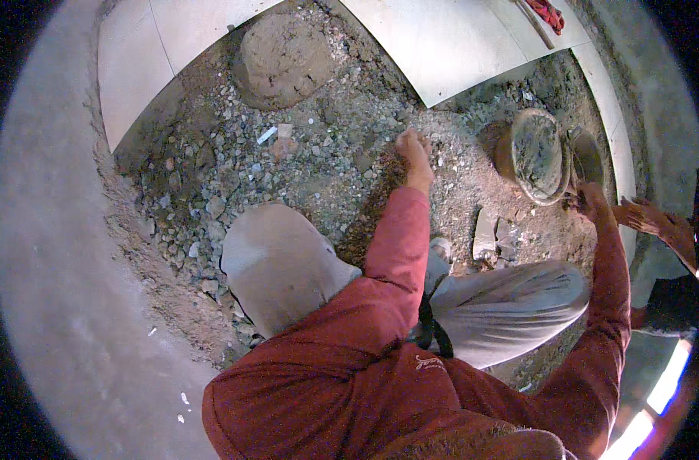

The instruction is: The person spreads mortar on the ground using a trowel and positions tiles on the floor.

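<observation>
My left hand is closed in a loose fist just over the gravel bed, near the corner of a pale tile. Whatever its fingers hold, if anything, does not show. Off to the right, a round mortar pan with a grey-smeared inside stands tilted beside a dark bucket. My right hand is at the near rim of the dark bucket, its fingers curled there; the shadow hides part of the grip. Another person's hand reaches in from the right, close to my right wrist.
A mound of wet mortar rises at the far left of the gravel. Broken tile pieces lie before my right leg. A red cloth and a wooden stick rest on the far tiles. A concrete strip runs along the left.
</observation>
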`<state>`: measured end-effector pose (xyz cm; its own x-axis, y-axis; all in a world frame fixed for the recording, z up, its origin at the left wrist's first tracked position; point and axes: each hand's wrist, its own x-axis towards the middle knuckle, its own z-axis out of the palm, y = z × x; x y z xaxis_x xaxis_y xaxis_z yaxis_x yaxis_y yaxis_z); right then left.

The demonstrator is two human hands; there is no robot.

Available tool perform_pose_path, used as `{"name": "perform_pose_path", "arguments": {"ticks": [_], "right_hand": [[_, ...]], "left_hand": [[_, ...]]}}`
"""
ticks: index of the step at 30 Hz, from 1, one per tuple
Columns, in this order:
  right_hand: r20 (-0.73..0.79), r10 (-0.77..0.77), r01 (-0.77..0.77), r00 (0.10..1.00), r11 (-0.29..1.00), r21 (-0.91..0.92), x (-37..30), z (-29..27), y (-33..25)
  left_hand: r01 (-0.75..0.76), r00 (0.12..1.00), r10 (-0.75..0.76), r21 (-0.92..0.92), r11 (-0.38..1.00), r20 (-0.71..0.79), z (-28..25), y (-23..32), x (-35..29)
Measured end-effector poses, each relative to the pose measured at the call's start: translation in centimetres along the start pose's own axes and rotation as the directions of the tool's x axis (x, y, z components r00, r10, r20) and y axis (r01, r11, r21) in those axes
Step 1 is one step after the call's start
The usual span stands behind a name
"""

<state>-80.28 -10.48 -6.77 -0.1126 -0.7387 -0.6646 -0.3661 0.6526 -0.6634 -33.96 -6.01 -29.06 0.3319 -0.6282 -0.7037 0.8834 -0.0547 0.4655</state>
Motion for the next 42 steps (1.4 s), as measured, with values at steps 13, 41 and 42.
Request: {"name": "perform_pose_path", "arguments": {"ticks": [13,41,42], "right_hand": [[-0.156,-0.127,0.18,0.98,0.9,0.398,-5.2,18.7,-12.3],[0.79,-0.173,0.546,0.588,0.806,-0.23,4.6,51.4,-18.6],[0.787,-0.171,0.543,0.593,0.806,-0.234,6.2,51.7,-18.5]], "left_hand": [[0.454,0.858,-0.47,0.121,0.883,0.208,-6.7,-15.9,-5.2],[-0.659,0.742,0.615,-0.125,0.742,-0.266,-11.2,25.5,-7.2],[-0.734,0.675,0.715,-0.064,0.676,-0.181,-10.9,25.3,-6.7]]}}
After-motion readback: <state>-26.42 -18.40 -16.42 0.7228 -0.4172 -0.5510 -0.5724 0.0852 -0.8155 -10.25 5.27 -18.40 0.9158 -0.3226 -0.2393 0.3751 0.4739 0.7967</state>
